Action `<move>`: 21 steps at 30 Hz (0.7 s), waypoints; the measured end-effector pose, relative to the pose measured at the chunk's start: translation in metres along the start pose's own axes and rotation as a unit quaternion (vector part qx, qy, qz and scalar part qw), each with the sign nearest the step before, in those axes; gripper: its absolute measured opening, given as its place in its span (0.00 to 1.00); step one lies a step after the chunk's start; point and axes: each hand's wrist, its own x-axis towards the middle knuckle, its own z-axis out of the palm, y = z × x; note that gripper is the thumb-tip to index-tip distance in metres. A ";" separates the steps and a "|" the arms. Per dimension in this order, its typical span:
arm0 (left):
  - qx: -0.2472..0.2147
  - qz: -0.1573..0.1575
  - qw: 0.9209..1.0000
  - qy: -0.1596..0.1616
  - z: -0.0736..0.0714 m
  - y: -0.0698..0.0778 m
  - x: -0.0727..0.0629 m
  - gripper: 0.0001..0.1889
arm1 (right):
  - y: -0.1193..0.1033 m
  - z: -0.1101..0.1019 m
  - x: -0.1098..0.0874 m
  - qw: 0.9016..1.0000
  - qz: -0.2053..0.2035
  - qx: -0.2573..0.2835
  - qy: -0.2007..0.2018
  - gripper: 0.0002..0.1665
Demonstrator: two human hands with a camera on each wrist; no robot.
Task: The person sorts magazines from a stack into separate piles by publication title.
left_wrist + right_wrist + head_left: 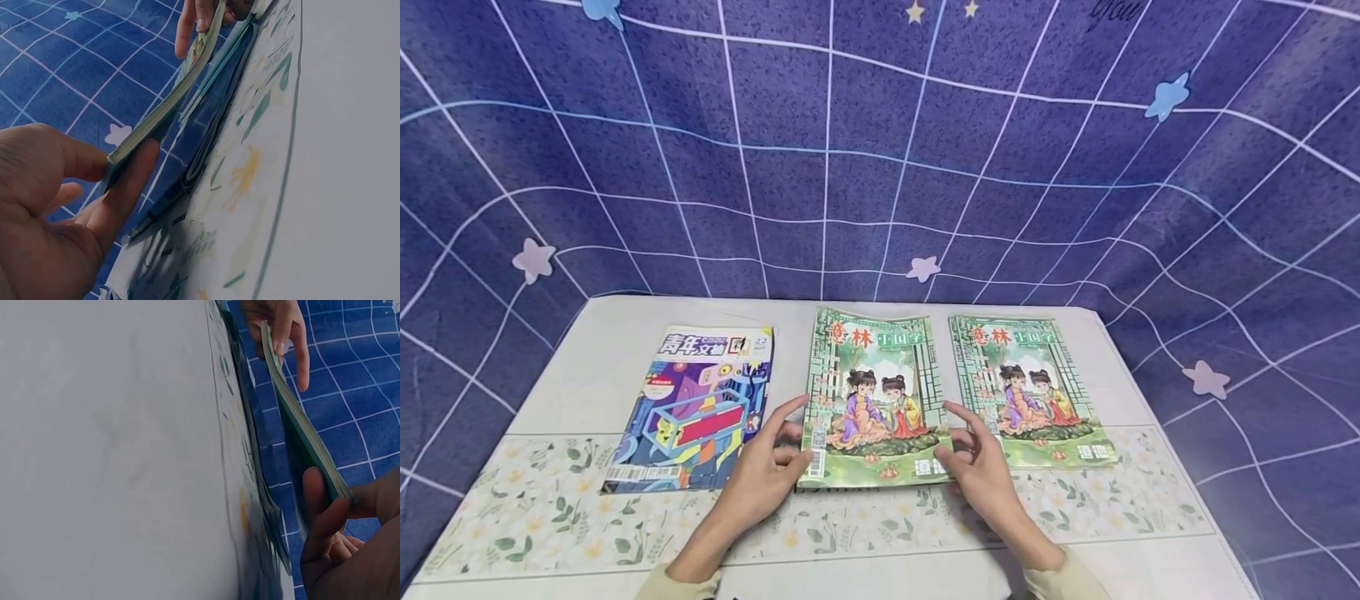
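Both hands hold a green magazine (876, 379) with two illustrated figures on its cover. My left hand (762, 475) pinches its left edge near the lower corner, thumb on the top and fingers underneath. At the lower right edge, my right hand (987, 477) grips it the same way. The wrist views show its thick page edge (164, 111) bowed and raised above the table. Beneath it in the left wrist view lie dark blue, thin-edged items (215, 115), mostly hidden from the head view.
On the left lies a purple and blue magazine (700, 408). Green magazines (1041, 383) with the same cover are stacked slightly offset on the right, close to my right hand. The white table (587, 358) has a floral band, and a dark blue gridded cloth (865, 183) surrounds its back and sides.
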 end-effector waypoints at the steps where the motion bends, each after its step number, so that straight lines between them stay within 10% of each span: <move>1: -0.001 0.003 1.000 0.001 0.000 0.000 0.000 0.43 | -0.001 0.000 0.000 1.000 -0.001 -0.001 0.003 0.45; 21: -0.030 0.014 0.999 0.007 0.007 0.005 0.001 0.42 | -0.003 -0.004 -0.006 0.999 -0.023 0.009 0.033 0.44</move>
